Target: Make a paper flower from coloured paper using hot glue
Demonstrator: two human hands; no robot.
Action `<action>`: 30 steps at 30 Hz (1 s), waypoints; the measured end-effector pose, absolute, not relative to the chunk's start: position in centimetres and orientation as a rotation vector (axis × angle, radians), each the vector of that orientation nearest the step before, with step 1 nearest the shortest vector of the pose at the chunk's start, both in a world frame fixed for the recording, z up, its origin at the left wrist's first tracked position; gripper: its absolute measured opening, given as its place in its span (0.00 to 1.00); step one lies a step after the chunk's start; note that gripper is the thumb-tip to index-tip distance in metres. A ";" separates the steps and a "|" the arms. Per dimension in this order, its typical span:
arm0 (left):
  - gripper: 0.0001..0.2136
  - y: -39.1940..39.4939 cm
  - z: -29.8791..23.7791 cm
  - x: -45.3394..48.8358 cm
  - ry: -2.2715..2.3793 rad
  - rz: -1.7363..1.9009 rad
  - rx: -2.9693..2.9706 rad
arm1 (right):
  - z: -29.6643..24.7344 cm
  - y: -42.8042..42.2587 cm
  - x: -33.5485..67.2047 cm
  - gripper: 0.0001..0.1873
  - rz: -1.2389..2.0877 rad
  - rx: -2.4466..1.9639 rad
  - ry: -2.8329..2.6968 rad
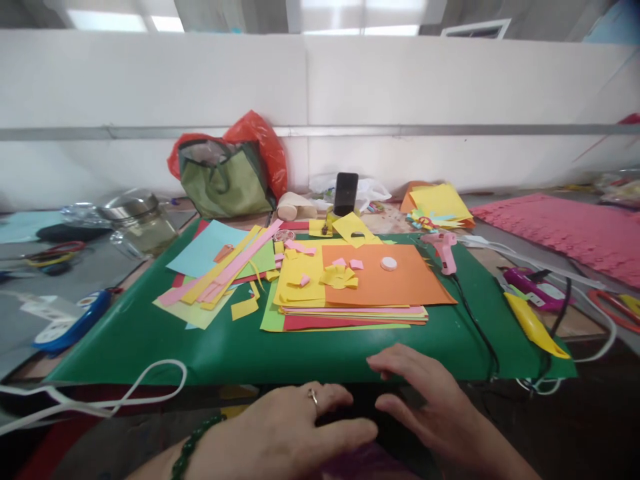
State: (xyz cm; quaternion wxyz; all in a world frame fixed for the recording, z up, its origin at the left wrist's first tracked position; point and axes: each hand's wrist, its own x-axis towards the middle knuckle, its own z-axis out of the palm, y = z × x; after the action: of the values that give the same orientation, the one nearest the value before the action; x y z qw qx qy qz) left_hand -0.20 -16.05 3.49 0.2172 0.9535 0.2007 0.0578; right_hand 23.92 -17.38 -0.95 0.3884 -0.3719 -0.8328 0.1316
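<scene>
My left hand (295, 427), with a ring and a green bead bracelet, hovers at the table's near edge. Its fingers are apart and nothing shows in them. My right hand (427, 397) is beside it, thumb and fingers spread, also holding nothing. Beyond both hands lies a stack of coloured paper with an orange sheet (400, 287) and a yellow sheet (300, 267) on top. On the stack rest a yellow paper flower (340, 276), small pink paper pieces (356, 265) and a round white disc (389, 263). A pink glue gun (444, 252) lies right of the stack.
A green mat (220, 353) covers the table. Paper strips (235, 263) lie at left, a yellow-handled cutter (533, 323) at right. Farther back are a phone (345, 193), a green bag (225, 183) and a glass jar (143, 227). White cables (150, 393) cross the left front.
</scene>
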 end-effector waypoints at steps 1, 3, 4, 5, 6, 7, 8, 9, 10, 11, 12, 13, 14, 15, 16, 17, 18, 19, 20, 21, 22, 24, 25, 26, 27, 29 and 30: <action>0.09 -15.6 4.3 -0.3 0.579 0.125 2.661 | -0.6 -17.4 24.1 0.10 0.364 -0.937 -2.169; 0.11 -14.4 5.6 -0.4 0.579 0.087 2.645 | 0.2 -17.1 24.6 0.10 0.414 -0.995 -2.245; 0.14 -13.5 6.1 -0.4 0.625 0.084 2.623 | 0.7 -16.7 24.9 0.11 0.425 -1.064 -2.262; 0.14 -12.5 6.5 -0.4 0.702 0.098 2.603 | 1.3 -16.0 25.3 0.12 0.428 -1.163 -2.261; 0.13 -11.2 6.8 -0.2 0.862 0.190 2.618 | 2.0 -15.1 25.6 0.13 0.425 -1.285 -2.242; 0.08 -9.7 7.0 0.0 1.010 0.258 2.633 | 2.7 -14.0 25.9 0.14 0.415 -1.413 -2.214; 0.08 -8.1 7.0 0.3 1.152 0.309 2.644 | 3.3 -12.6 26.1 0.15 0.409 -1.543 -2.181; 0.13 -6.5 6.9 0.7 1.278 0.307 2.643 | 3.8 -11.2 26.2 0.16 0.400 -1.658 -2.168; 0.16 -4.8 6.6 1.2 1.393 0.276 2.618 | 4.1 -9.6 26.1 0.16 0.399 -1.765 -2.163; 0.17 -3.3 6.2 1.8 1.479 0.250 2.578 | 4.2 -8.0 25.9 0.15 0.405 -1.862 -2.156; 0.18 -1.8 5.6 2.3 1.535 0.245 2.529 | 4.1 -6.6 25.7 0.15 0.444 -1.935 -2.158; 0.19 -0.5 4.9 2.8 1.557 0.258 2.484 | 3.7 -5.2 25.3 0.15 0.514 -1.978 -2.160; 0.19 0.5 4.1 3.3 1.551 0.290 2.429 | 3.2 -4.0 25.0 0.15 0.581 -1.993 -2.157; 0.20 1.3 3.2 3.7 1.539 0.349 2.370 | 2.6 -3.0 24.7 0.14 0.627 -1.997 -2.147; 0.20 1.9 2.4 3.9 1.532 0.373 2.345 | 1.9 -2.2 24.4 0.14 0.647 -1.993 -2.132; 0.20 2.3 1.7 4.1 1.520 0.393 2.326 | 1.2 -1.6 24.1 0.14 0.638 -1.990 -2.110; 0.19 2.5 1.0 4.2 1.512 0.408 2.312 | 0.5 -1.2 24.0 0.13 0.616 -1.987 -2.087; 0.19 2.6 0.5 4.1 1.507 0.416 2.305 | -0.1 -0.9 23.9 0.13 0.600 -1.976 -2.070; 0.20 2.6 0.1 4.1 1.500 0.430 2.294 | -0.6 -0.7 23.8 0.13 0.598 -1.959 -2.053; 0.20 2.5 -0.2 4.0 1.488 0.451 2.280 | -1.1 -0.6 23.8 0.13 0.608 -1.938 -2.038; 0.21 2.5 -0.3 3.9 1.470 0.478 2.265 | -1.5 -0.5 23.9 0.14 0.626 -1.915 -2.027; 0.21 2.3 -0.5 3.7 1.427 0.542 2.239 | -2.1 -0.4 24.1 0.14 0.661 -1.877 -2.005; 0.21 2.3 -0.5 3.6 1.410 0.574 2.234 | -2.3 -0.3 24.3 0.14 0.676 -1.855 -1.989; 0.21 2.3 -0.6 3.6 1.401 0.600 2.236 | -2.5 -0.2 24.4 0.14 0.696 -1.830 -1.975; 0.22 2.4 -0.7 3.6 1.398 0.618 2.241 | -2.6 -0.1 24.4 0.14 0.715 -1.800 -1.965; 0.24 2.4 -0.8 3.7 1.393 0.644 2.239 | -2.6 0.0 24.4 0.12 0.718 -1.769 -1.943; 0.26 2.5 -0.9 3.7 1.384 0.650 2.224 | -2.4 0.0 24.3 0.10 0.693 -1.785 -1.934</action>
State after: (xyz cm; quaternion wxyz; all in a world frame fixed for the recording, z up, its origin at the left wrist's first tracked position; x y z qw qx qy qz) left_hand 3.72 2.46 -0.89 0.2194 0.8041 0.5001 0.2350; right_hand 24.29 -0.04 -2.45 0.2082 -0.6416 -0.6950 0.2490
